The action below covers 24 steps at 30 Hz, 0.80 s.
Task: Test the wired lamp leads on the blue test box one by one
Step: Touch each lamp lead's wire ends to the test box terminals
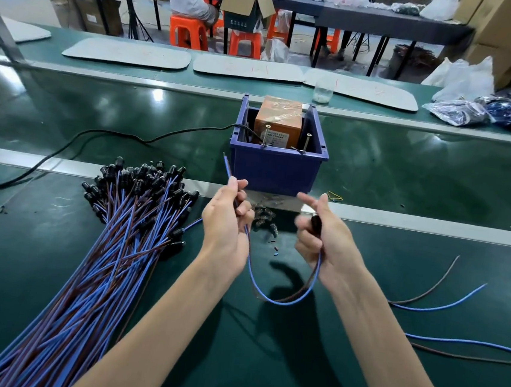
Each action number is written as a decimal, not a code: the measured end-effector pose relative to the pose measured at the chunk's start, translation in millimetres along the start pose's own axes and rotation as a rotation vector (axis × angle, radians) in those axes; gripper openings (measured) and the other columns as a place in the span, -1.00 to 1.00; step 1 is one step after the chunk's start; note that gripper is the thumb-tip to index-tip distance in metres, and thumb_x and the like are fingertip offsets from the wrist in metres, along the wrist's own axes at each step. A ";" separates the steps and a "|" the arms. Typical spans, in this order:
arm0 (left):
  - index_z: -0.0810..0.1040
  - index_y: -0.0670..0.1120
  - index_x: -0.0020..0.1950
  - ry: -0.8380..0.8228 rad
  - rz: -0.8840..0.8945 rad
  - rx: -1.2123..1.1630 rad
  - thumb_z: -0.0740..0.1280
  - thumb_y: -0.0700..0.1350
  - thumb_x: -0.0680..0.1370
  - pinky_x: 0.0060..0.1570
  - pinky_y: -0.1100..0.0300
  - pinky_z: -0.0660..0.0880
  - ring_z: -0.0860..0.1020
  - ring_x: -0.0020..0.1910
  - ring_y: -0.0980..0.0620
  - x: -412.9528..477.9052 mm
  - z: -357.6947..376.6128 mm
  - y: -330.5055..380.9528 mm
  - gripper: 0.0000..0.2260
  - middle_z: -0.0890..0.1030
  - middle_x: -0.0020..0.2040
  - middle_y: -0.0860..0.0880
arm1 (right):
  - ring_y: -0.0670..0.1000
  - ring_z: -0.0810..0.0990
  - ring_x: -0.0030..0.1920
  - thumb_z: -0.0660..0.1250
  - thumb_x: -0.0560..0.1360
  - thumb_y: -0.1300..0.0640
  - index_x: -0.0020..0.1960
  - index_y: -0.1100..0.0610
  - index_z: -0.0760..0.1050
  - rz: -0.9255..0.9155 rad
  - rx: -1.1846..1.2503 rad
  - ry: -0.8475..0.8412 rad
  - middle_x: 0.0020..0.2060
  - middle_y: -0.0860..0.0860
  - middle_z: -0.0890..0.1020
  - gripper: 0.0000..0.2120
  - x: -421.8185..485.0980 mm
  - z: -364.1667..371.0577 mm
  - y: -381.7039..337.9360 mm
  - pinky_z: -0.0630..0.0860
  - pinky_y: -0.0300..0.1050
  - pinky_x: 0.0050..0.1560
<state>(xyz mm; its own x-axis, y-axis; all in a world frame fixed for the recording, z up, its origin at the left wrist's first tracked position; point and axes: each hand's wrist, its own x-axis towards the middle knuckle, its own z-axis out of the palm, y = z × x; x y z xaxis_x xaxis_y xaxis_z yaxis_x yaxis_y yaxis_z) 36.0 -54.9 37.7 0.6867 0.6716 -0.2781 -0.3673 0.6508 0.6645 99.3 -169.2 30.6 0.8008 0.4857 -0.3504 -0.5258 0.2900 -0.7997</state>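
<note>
The blue test box (276, 170) stands on the green belt straight ahead, with an orange unit (278, 122) inside and two upright metal pins (306, 142) at its near rim. My left hand (224, 224) pinches the free wire ends of one lamp lead (281, 300), their tips pointing up just left of the box. My right hand (321, 241) grips the same lead's black lamp holder (316, 222). The blue and brown wires sag in a loop between both hands.
A big bundle of blue and brown leads with black holders (112, 242) lies at the left. Two loose leads (443, 299) lie at the right. A black cable (103, 135) runs left from the box. Small black parts (265, 221) lie before it.
</note>
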 end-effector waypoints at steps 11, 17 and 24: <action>0.22 -0.03 -0.18 -0.603 -0.081 0.903 0.35 -0.07 0.57 -0.25 0.25 0.49 0.61 -0.26 0.11 -18.4 -8.5 -42.2 -0.71 0.53 -0.34 0.17 | -0.20 0.48 -0.32 0.09 0.64 0.27 0.23 0.07 0.43 -0.342 0.070 -0.057 -0.31 -0.11 0.55 -0.75 -0.9 1.1 -9.1 0.47 -0.34 -0.29; 0.39 -0.16 -0.09 -0.617 0.083 0.903 0.38 -0.12 0.48 -0.24 0.14 0.34 0.34 -0.31 0.07 -29.2 -5.8 -46.8 -0.80 0.42 -0.28 0.03 | -0.06 0.70 -0.15 0.27 0.47 -0.08 0.04 0.16 0.49 -0.329 -0.036 -0.046 -0.07 0.00 0.72 -0.68 -2.9 0.0 -4.4 0.59 -0.22 -0.32; 0.33 -0.03 -0.22 -0.441 0.350 1.071 0.36 -0.27 0.50 -0.25 0.28 0.48 0.49 -0.34 0.17 -35.9 -8.0 -57.9 -0.75 0.54 -0.27 0.02 | -0.08 0.61 -0.42 0.23 0.44 -0.22 -0.07 0.14 0.44 -0.249 -0.061 0.023 -0.22 0.04 0.72 -0.59 -2.6 -0.2 -2.6 0.49 -0.26 -0.51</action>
<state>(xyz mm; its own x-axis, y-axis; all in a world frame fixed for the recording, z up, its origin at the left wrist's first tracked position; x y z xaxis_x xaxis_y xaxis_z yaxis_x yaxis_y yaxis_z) 27.6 -113.8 3.6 0.8854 0.4388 0.1532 -0.0135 -0.3053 0.9522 98.6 -171.4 33.5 0.9104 0.3860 -0.1492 -0.2936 0.3481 -0.8903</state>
